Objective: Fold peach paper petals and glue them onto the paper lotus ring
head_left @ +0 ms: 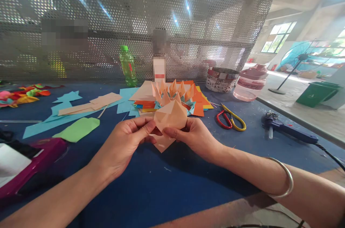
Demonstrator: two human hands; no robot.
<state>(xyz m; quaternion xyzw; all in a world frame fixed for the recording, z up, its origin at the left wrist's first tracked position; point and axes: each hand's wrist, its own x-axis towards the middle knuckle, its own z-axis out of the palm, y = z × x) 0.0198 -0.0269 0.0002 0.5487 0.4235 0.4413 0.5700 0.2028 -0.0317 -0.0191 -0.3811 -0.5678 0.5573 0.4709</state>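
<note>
Peach folded paper [170,120] runs near to far, its long axis upright between the left hand [126,145] and right hand [192,138], both pinching opposite edges.

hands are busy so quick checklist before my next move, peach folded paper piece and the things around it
1. Grip: ok. The peach folded paper piece is held from both sides by the left hand and right hand.
2. Creases under the fingers: cannot tell, the fingers hide them.
3. Gap to the cluster of pointed peach and teal paper folds: cannot tell, they overlap in this view.
4. Scissors: ok. The red and yellow handled scissors lie on the blue tabletop, right of the hands, in neither hand.
5. Blue corded tool: ok, it lies apart from the hands.
</note>
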